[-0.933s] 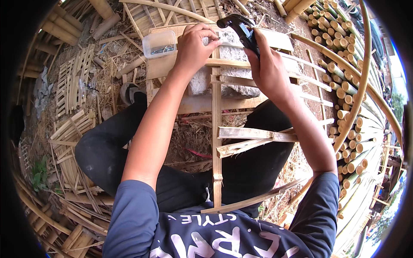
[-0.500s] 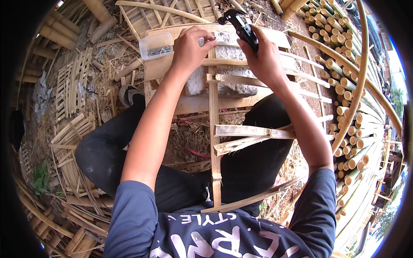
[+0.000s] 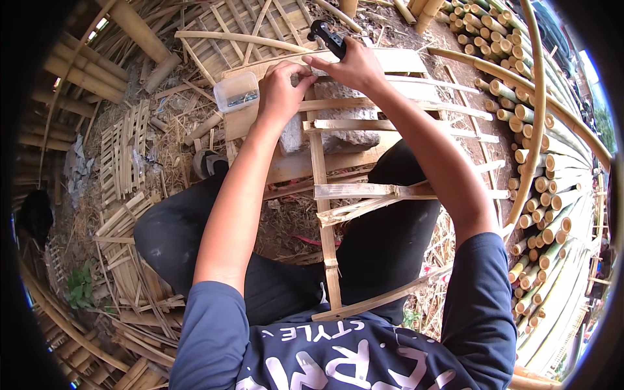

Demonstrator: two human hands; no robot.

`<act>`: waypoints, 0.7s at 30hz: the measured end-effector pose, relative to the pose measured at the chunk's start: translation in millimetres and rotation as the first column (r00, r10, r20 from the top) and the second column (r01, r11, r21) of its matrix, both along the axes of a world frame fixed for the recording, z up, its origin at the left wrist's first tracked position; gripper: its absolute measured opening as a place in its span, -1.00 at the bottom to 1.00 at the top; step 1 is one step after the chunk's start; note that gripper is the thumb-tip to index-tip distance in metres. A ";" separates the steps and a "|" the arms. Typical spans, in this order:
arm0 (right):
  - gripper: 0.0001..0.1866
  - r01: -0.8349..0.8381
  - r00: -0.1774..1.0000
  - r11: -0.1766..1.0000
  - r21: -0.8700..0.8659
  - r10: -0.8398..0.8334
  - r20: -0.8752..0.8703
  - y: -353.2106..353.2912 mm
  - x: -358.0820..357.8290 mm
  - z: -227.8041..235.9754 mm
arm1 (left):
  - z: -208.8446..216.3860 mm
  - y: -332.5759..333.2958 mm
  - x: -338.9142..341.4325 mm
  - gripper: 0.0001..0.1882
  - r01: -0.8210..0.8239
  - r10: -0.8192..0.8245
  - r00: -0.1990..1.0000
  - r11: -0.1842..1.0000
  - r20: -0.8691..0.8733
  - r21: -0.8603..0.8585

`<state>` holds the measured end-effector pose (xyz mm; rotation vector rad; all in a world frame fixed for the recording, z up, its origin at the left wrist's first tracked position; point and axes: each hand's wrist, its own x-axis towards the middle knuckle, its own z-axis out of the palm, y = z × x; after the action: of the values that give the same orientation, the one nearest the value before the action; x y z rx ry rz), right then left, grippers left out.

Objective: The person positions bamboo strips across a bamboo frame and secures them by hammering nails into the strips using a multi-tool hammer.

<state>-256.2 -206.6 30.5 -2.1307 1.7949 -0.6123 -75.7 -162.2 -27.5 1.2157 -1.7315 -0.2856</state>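
My right hand (image 3: 356, 67) is wrapped around the handle of a black hammer (image 3: 328, 40), its head up and to the left. The right index finger reaches out toward my left hand (image 3: 283, 90). That left hand is closed in a pinch at the far end of a bamboo frame; whatever sits between its fingertips is too small or hidden to make out. The frame's long upright strip (image 3: 319, 159) runs toward my lap, with several cross slats (image 3: 354, 191) going off to the right. Under its far end lies a rough grey stone block (image 3: 348, 140) on a wooden board (image 3: 286, 166).
Left of my left hand stands a clear plastic tub (image 3: 236, 91) holding small metal nails. A tall stack of cut bamboo poles (image 3: 546, 188) fills the right side. Woven bamboo panels (image 3: 123, 149) and loose strips lie on the left. My bent knees (image 3: 169, 227) flank the frame.
My right hand with the hammer has moved left and away from me, its index finger now close to my left hand. The left hand remains pinched at the frame's far end. The view has shifted slightly.
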 end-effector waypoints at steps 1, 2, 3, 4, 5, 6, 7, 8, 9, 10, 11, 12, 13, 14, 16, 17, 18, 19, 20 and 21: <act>0.12 -0.008 1.000 1.000 -0.002 0.008 0.007 1.0 1.4 0.8 | 1.3 1.7 1.3 -0.80 -0.017 0.017 1.000 1.000 0.008 0.014; 0.11 -0.026 1.000 0.999 0.023 0.026 -0.008 2.1 2.1 1.4 | 2.4 2.1 2.4 -0.79 -0.020 0.020 1.000 1.000 -0.001 -0.005; 0.10 -0.037 0.999 0.998 0.049 0.039 -0.026 3.2 1.2 2.0 | 2.8 1.4 3.1 -0.79 -0.022 0.022 1.000 1.000 0.002 -0.007; 0.00 -0.036 0.999 0.999 0.001 0.036 -0.036 3.9 2.5 0.4 | 3.2 0.4 3.6 -0.79 -0.012 0.012 1.000 1.000 0.003 0.004; 0.00 -0.036 0.999 0.999 -0.001 0.036 -0.035 3.5 2.2 0.9 | 3.1 0.2 3.9 -0.79 -0.001 0.001 1.000 1.000 0.004 0.015; -0.02 -0.048 0.998 0.998 0.027 0.049 -0.029 2.7 1.6 1.7 | 3.3 0.1 3.9 -0.79 0.001 -0.001 1.000 1.000 0.006 0.013; -0.03 -0.060 0.998 0.997 0.055 0.061 -0.023 2.1 1.1 2.9 | 3.4 0.4 3.8 -0.79 0.001 -0.001 1.000 0.999 -0.003 0.033; -0.03 -0.057 0.998 0.997 0.052 0.059 -0.020 0.2 1.0 1.4 | 3.8 0.5 3.6 -0.79 0.002 -0.001 1.000 0.999 -0.012 0.053; 0.01 -0.061 0.998 0.996 0.059 0.063 -0.028 -1.3 1.0 -0.2 | 4.9 0.4 2.9 -0.79 0.006 -0.006 1.000 0.999 -0.010 0.049; 0.06 -0.065 0.997 0.996 0.067 0.067 -0.036 -2.6 -0.1 -1.4 | 6.2 0.2 2.7 -0.78 0.014 -0.013 1.000 0.997 -0.015 0.073; 0.06 -0.060 0.998 0.996 0.063 0.062 -0.034 -3.6 -1.8 -2.6 | 7.8 0.0 2.6 -0.78 0.022 -0.020 1.000 0.995 -0.020 0.096; 0.06 -0.053 0.998 0.996 0.074 0.056 -0.040 -1.9 0.8 -3.1 | 8.0 0.5 4.1 -0.78 0.023 -0.021 1.000 0.995 -0.018 0.098; 0.06 -0.046 0.998 0.995 0.086 0.051 -0.046 0.1 3.0 -3.8 | 8.3 1.0 5.9 -0.77 0.028 -0.020 0.998 0.989 -0.055 0.149; 0.06 -0.041 0.997 0.994 0.104 0.048 -0.064 1.4 3.4 -3.7 | 8.7 0.8 7.7 -0.76 0.035 -0.017 0.996 0.979 -0.091 0.199; 0.07 -0.043 0.998 0.994 0.098 0.048 -0.051 3.1 2.7 -2.3 | 14.2 -0.4 11.3 -0.73 0.070 -0.050 0.995 0.970 -0.092 0.235; 0.08 -0.045 0.998 0.995 0.093 0.049 -0.040 3.9 2.5 -2.2 | 16.6 -1.1 13.4 -0.71 0.105 -0.081 0.992 0.957 -0.097 0.271; 0.08 -0.043 0.998 0.995 0.091 0.046 -0.036 3.3 2.7 -2.0 | 14.6 -5.0 18.0 -0.71 0.106 -0.083 0.992 0.957 -0.093 0.270; 0.09 -0.050 0.997 0.996 0.070 0.054 -0.055 2.3 3.3 -1.8 | 12.5 -8.7 23.0 -0.71 0.105 -0.091 0.993 0.965 -0.069 0.239; 0.10 -0.057 0.995 0.997 0.049 0.061 -0.073 1.7 4.1 -2.1 | 9.7 -11.6 27.0 -0.72 0.104 -0.097 0.994 0.972 -0.045 0.209; 0.10 -0.050 0.996 0.997 0.055 0.053 -0.072 2.4 3.1 -5.8 | 12.0 -9.0 25.8 -0.72 0.112 -0.104 0.994 0.970 -0.045 0.215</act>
<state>-253.1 -204.2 24.7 -2.1825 1.7668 -0.4741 -50.0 -171.2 -15.5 1.2656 -1.7753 -0.5699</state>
